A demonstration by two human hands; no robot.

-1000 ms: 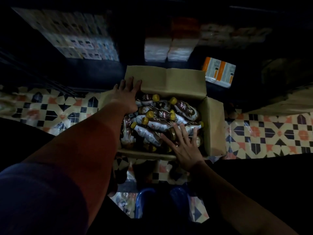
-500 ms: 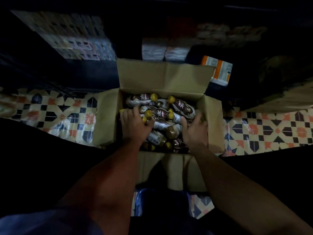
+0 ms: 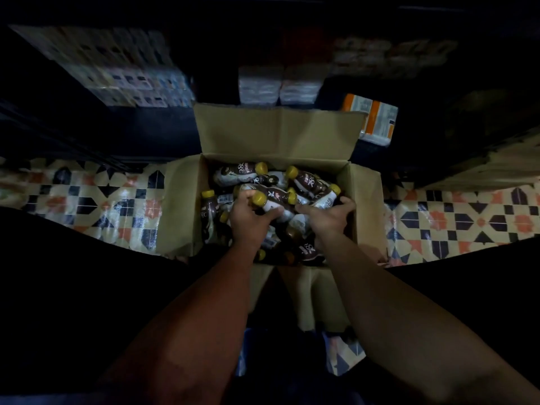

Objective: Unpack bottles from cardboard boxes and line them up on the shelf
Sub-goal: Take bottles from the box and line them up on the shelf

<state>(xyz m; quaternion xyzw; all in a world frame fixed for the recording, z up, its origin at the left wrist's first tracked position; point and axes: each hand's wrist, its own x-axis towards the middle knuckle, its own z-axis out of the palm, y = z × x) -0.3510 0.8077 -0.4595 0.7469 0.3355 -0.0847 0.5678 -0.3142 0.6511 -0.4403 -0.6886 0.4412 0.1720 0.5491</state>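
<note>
Closer together now than half a second ago, both reaching deeper toward the middle of the heap. Left hand (image 3: 251,216) curled round a yellow-capped bottle (image 3: 270,204), thumb across its pale label, cap poking up past the knuckles. Right hand (image 3: 328,216) also bent into the pile, fingers (image 3: 346,203) hooked over a white-labelled bottle (image 3: 324,201) near the right wall, thumb pointing toward the left hand; hard to say how firm that hold is. Forearms running in from the bottom edge, left one crossing the near rim.

Cardboard box (image 3: 365,217) sitting open on the patterned floor (image 3: 467,217), all four flaps folded out, far flap (image 3: 277,130) standing up against the dark shelf (image 3: 140,135). Inside, loose bottles (image 3: 239,172) lying on their sides in a jumble, brown with pale labels and yellow caps, pointing every way, none upright. One at the far left corner, another (image 3: 306,182) slanted at the far right, more half buried near the front wall.

Behind the box, blurred stacked packs (image 3: 122,74) to the left, two white wrapped bundles (image 3: 279,87) in the centre, an orange-and-white pack (image 3: 374,118) just right of the far flap. Rest of the shelving too dark to make out.
</note>
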